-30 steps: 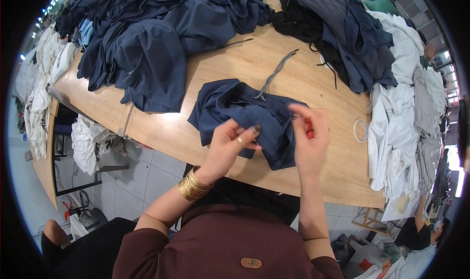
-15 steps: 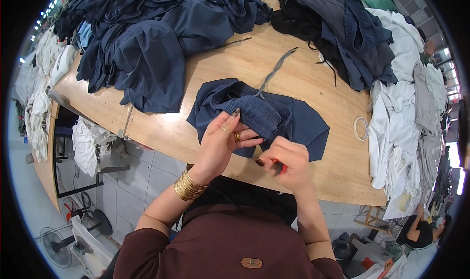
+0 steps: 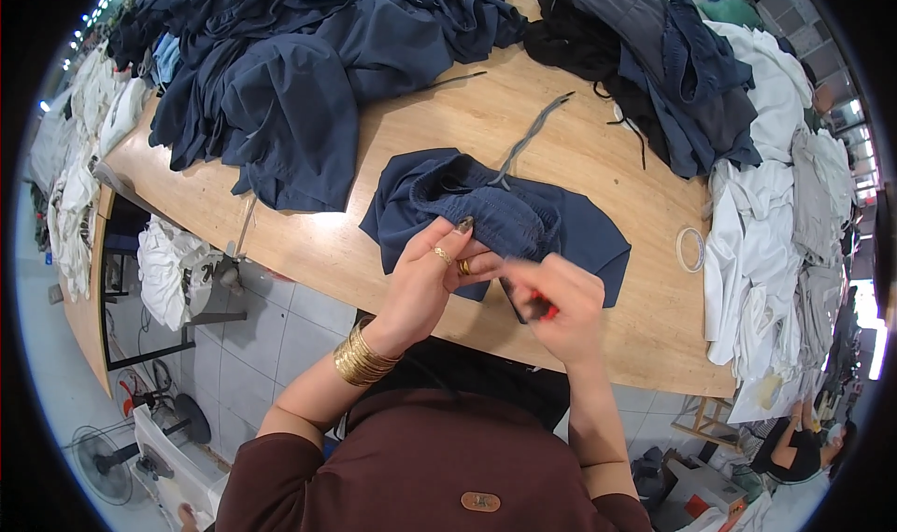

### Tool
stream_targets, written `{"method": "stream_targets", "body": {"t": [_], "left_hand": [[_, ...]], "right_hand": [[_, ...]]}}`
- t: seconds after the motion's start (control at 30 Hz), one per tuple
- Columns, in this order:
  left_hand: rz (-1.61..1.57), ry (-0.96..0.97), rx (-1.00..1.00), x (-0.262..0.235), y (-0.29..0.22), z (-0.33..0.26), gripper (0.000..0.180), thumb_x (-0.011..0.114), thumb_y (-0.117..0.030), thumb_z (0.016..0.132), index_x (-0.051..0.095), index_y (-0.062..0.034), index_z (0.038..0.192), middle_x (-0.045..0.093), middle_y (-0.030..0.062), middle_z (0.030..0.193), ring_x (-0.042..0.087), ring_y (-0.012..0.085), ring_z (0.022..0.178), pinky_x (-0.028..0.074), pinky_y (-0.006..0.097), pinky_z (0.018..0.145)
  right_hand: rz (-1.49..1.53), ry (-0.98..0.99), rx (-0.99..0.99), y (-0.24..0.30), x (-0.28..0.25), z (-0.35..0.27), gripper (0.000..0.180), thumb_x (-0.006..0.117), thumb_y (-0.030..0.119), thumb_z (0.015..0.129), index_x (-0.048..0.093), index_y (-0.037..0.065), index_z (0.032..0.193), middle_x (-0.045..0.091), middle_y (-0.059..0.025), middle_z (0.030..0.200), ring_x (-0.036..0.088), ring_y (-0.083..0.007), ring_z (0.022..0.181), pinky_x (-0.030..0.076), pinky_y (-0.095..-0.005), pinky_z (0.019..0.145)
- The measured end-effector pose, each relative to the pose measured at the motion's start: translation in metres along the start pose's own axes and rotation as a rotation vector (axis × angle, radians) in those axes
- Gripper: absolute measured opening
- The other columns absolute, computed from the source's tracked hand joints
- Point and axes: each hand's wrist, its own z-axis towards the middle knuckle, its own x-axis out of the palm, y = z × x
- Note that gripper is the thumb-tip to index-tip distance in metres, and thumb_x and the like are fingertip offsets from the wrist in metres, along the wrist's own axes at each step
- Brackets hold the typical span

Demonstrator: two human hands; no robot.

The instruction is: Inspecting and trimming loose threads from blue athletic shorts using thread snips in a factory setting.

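A navy garment (image 3: 590, 233) with a gathered elastic waistband (image 3: 500, 216) lies bunched on the wooden table before me. From the waistband a grey drawstring (image 3: 531, 138) runs out toward the far side. My left hand (image 3: 422, 275) pinches the near edge of the waistband, thumb on top and fingers beneath. Close beside its fingertips is my right hand (image 3: 572, 308), closed round a small red-and-black tool (image 3: 543, 309). Motion blurs the right fingers, and most of the tool is hidden in the palm, so its kind is unclear.
A large heap of navy garments (image 3: 290, 93) covers the far left of the table (image 3: 645, 345). Dark garments (image 3: 645, 65) and white ones (image 3: 757, 186) are piled at the right. A tape roll (image 3: 690, 249) lies near the white pile. Another person (image 3: 794, 448) is at the lower right.
My right hand, still round the red-and-black tool, has shifted slightly to the right, with its fingertips nearer the waistband edge. The left hand keeps its pinch on the waistband.
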Motion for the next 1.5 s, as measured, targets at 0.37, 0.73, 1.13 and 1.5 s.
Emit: {"method": "stream_targets", "body": {"t": [0.37, 0.73, 1.13, 1.5], "left_hand": [[0.294, -0.069, -0.324, -0.028, 0.0, -0.005, 0.019, 0.053, -0.016, 0.093, 0.06, 0.0018, 0.093, 0.065, 0.0107, 0.092, 0.067, 0.0236, 0.085, 0.053, 0.033, 0.08], [1.315, -0.255, -0.021, -0.072, -0.065, 0.001, 0.025, 0.059, -0.021, 0.089, 0.063, 0.0028, 0.094, 0.065, 0.0091, 0.075, 0.065, 0.0166, 0.073, 0.051, 0.028, 0.066], [0.68, 0.226, -0.093, -0.064, -0.089, 0.047, 0.014, 0.054, -0.015, 0.093, 0.058, -0.0023, 0.089, 0.052, -0.0068, 0.084, 0.044, 0.0027, 0.081, 0.037, 0.018, 0.078], [0.634, 0.185, 0.036, -0.026, -0.1, 0.034, 0.017, 0.048, -0.018, 0.097, 0.051, -0.004, 0.089, 0.045, -0.0082, 0.081, 0.04, 0.0, 0.074, 0.036, 0.015, 0.069]], "right_hand": [[-0.004, 0.231, 0.266, -0.008, -0.006, -0.002, 0.026, 0.076, 0.012, 0.069, 0.056, 0.001, 0.08, 0.053, -0.0082, 0.075, 0.057, -0.0246, 0.062, 0.047, -0.031, 0.057], [-0.305, -0.044, 0.611, -0.067, -0.01, -0.012, 0.033, 0.071, 0.026, 0.078, 0.063, 0.003, 0.1, 0.06, -0.0115, 0.086, 0.061, -0.025, 0.077, 0.048, -0.0329, 0.067], [0.449, -0.309, 0.634, -0.051, -0.086, 0.02, 0.011, 0.062, 0.011, 0.088, 0.061, 0.001, 0.092, 0.057, 0.0044, 0.081, 0.048, -0.0027, 0.075, 0.038, -0.0169, 0.069], [0.197, -0.275, 0.472, -0.019, -0.124, 0.007, 0.01, 0.063, 0.007, 0.086, 0.062, -0.003, 0.089, 0.055, 0.0038, 0.075, 0.046, -0.0029, 0.068, 0.036, -0.0157, 0.063]]}}
